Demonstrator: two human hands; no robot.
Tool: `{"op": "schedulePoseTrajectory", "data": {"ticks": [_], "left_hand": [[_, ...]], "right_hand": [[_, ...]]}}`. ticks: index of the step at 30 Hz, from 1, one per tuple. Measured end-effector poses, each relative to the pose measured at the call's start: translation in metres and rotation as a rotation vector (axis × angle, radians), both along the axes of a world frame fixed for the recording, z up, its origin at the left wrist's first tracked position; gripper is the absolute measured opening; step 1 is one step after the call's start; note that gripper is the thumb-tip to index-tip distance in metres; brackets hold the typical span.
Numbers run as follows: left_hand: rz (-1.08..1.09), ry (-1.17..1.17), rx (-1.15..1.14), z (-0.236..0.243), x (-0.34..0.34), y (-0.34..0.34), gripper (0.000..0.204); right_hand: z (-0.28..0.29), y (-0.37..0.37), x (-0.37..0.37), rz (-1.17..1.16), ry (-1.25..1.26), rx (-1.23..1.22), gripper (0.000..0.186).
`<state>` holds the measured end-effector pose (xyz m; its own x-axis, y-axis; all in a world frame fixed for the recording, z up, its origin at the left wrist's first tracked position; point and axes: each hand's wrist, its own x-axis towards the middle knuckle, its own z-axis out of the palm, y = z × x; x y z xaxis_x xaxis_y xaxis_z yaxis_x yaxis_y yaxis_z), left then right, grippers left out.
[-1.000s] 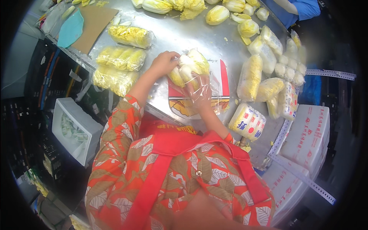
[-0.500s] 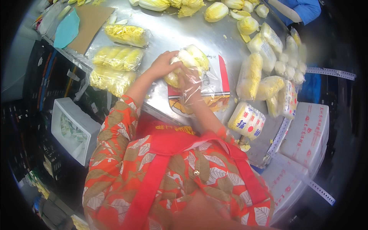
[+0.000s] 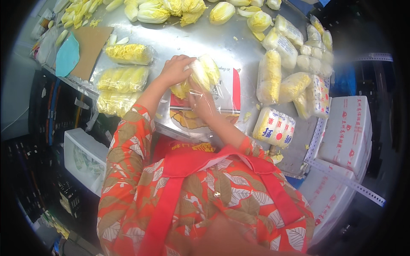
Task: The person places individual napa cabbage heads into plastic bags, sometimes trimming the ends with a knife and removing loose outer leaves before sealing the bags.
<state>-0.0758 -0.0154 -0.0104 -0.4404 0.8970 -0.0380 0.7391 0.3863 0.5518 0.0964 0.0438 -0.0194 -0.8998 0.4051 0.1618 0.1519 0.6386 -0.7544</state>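
A cabbage (image 3: 200,74) half inside a clear plastic bag (image 3: 213,91) lies at the middle of the steel table (image 3: 200,38). The left hand (image 3: 174,70) clasps its 9 o'clock side; the right hand (image 3: 201,103) pinches the bag film at 6 o'clock. 3 bagged cabbages (image 3: 124,79) lie at 9 o'clock.

Bare steel (image 3: 200,40) between cabbage piles (image 3: 124,79)

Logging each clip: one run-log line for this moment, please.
left hand: on cabbage | right hand: gripping clear bag | surface: steel table
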Motion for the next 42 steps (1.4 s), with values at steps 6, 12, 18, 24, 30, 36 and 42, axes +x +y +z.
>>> {"op": "schedulePoseTrajectory", "data": {"ticks": [6, 12, 18, 24, 30, 36, 42], "left_hand": [[0.073, 0.365, 0.198, 0.031, 0.061, 0.020, 0.055], [-0.246, 0.435, -0.003, 0.007, 0.066, 0.036, 0.052], [-0.040, 0.430, 0.185, 0.019, 0.078, 0.004, 0.061], [0.668, -0.118, 0.212, 0.026, 0.142, -0.105, 0.050], [0.700, -1.020, 0.115, 0.008, 0.187, -0.138, 0.022], [0.837, -1.289, 0.354, 0.019, 0.199, -0.140, 0.013], [0.848, -1.360, 0.400, 0.030, 0.208, -0.136, 0.022]], "right_hand": [[0.023, 0.000, 0.073, 0.089, -0.091, -0.100, 0.058], [0.026, 0.021, 0.140, -0.162, -0.117, -0.271, 0.032], [0.040, 0.035, 0.142, -0.332, 0.062, 0.031, 0.031], [0.018, 0.053, 0.156, -0.245, -0.098, -0.800, 0.042], [0.039, 0.060, 0.160, -0.234, -0.145, -1.037, 0.043], [0.032, 0.071, 0.169, -0.254, -0.086, -0.359, 0.024], [0.056, -0.006, 0.117, 0.331, -0.132, -0.099, 0.013]]}}
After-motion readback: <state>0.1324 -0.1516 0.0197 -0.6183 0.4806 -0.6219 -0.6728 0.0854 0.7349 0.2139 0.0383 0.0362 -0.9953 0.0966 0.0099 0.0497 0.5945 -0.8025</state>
